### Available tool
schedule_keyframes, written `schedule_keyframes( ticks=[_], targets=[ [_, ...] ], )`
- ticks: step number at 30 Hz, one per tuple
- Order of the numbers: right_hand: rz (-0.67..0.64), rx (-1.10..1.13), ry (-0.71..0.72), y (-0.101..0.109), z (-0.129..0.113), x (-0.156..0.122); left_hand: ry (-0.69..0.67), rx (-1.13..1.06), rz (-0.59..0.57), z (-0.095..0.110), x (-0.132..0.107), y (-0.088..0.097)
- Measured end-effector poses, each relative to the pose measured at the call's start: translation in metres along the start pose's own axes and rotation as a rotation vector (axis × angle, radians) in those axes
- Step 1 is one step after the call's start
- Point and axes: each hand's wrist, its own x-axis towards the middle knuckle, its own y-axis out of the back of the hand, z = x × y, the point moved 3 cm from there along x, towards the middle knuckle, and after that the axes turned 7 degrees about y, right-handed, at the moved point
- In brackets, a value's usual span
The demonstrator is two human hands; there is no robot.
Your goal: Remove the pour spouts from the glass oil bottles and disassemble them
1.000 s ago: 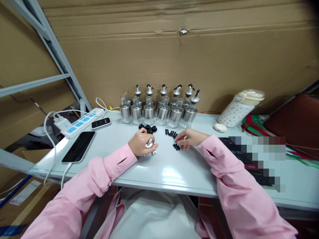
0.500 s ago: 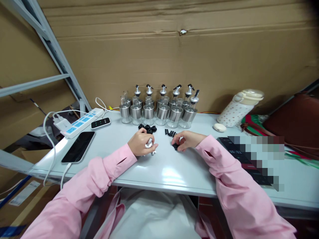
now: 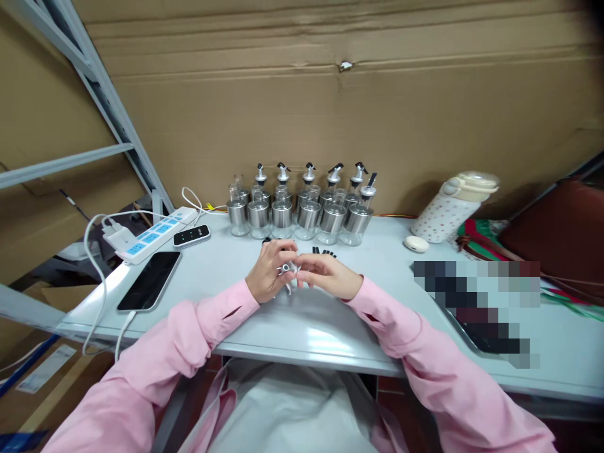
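Note:
My left hand (image 3: 270, 274) is closed around a small silver pourer spout (image 3: 285, 272), held just above the white table (image 3: 306, 321). My right hand (image 3: 329, 277) has come up against it, fingers pinched at the spout's end; whatever small part they hold is hidden. A few small black sticks (image 3: 324, 253) lie on the table just behind my right hand. Beyond both hands stands a group of several glass and steel oil bottles (image 3: 302, 211), some fitted with pourer tops.
A black phone (image 3: 150, 279) on a charging cable lies at the left, beside a white power strip (image 3: 153, 231) and a small black device (image 3: 191, 236). A dotted flask (image 3: 453, 206) and white puck (image 3: 417, 243) sit at the right. Cardboard forms the back wall.
My right hand left the black bits on the table and moved left to meet my left hand at the spout. The left hand stayed in place.

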Motion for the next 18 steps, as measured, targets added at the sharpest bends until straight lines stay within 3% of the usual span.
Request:
schedule_keyframes(
  ticks=[7,14,18],
  targets=[
    [0.049,0.100,-0.005,0.004,0.005,0.000,-0.011,-0.093,0.037,-0.003,-0.001,-0.001],
    [0.146,-0.183,-0.018,0.005,0.002,-0.002,-0.023,0.143,0.053,-0.003,0.007,0.006],
    [0.277,-0.303,0.028,-0.001,-0.005,0.001,-0.053,0.161,0.127,0.001,0.006,0.005]
  ],
)
